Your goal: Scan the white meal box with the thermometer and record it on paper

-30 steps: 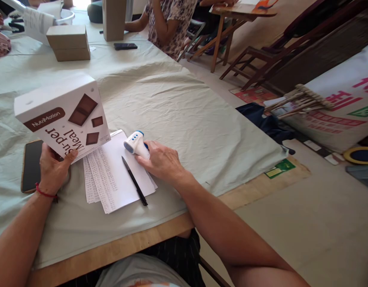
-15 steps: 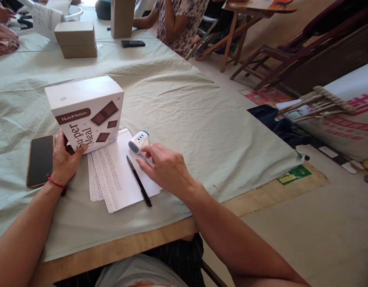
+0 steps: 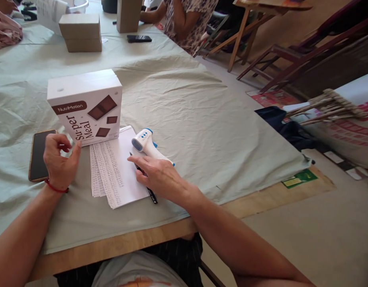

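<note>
A white NutriMotion box (image 3: 85, 111) stands upright on the cloth. Beside its lower left corner is my left hand (image 3: 60, 161), fingers loosely curled and thumb apart, the thumb tip by the box's bottom edge; it holds nothing. A dark phone (image 3: 37, 157) lies partly behind that hand. My right hand (image 3: 158, 175) is over a black pen (image 3: 153, 195) with its index finger stretched out, hiding the pen's middle. The pen rests on sheets of handwritten paper (image 3: 110, 175). Just beyond my right fingers, a white-and-blue infrared thermometer (image 3: 148, 144) lies on its side.
A pale cloth (image 3: 186, 111) covers the table, whose wooden edge (image 3: 118, 243) shows in front. Farther back are a brown carton (image 3: 82, 38), a taller carton (image 3: 128, 16) and another phone (image 3: 139, 38). Other people sit at the far side. A wooden chair (image 3: 288, 59) stands at right.
My left hand has let go of the box, its fingers now curled in front of the phone. My right hand has moved off the thermometer, back over the pen. The view has shifted slightly.
</note>
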`<state>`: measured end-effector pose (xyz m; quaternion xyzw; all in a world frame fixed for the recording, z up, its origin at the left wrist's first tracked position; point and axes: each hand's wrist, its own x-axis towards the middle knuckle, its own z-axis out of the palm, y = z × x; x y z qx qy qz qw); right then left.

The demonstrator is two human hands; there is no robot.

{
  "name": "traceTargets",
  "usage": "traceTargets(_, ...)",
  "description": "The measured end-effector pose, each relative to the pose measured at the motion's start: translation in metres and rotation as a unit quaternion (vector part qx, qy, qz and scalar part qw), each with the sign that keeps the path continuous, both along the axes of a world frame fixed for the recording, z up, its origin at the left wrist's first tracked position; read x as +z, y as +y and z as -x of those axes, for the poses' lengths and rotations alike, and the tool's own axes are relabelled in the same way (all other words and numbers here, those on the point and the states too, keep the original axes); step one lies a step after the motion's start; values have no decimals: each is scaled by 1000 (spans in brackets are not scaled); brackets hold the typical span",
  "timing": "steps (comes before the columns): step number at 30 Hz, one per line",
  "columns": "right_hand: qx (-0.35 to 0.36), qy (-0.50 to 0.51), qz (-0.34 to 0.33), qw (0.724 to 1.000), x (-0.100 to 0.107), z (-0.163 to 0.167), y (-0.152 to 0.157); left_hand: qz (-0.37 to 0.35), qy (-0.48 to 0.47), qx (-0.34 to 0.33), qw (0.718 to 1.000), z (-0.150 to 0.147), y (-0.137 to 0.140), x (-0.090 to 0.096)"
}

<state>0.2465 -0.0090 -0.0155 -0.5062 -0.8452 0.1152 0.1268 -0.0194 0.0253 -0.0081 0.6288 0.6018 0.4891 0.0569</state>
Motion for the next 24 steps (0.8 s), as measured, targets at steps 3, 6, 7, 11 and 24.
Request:
traceTargets(3,16,11,16,1000,1,-2,-1,20,93,-151,984,-12,-16,4)
traceTargets(6,23,40,22,999,-1,-4,0,92,149,-310,934,-23,-25,-2)
traceTargets(7,19,61,21,998,-2,-4,0,114,174,-343,916,-25,-26,-5)
traceTargets(11,10,205,26,978,0,-7,1,166,284,-385,862,-29,-30,-18)
traceTargets(24,40,600,197,775,2,25,-43,189,349,-368,841,-35,-33,-18)
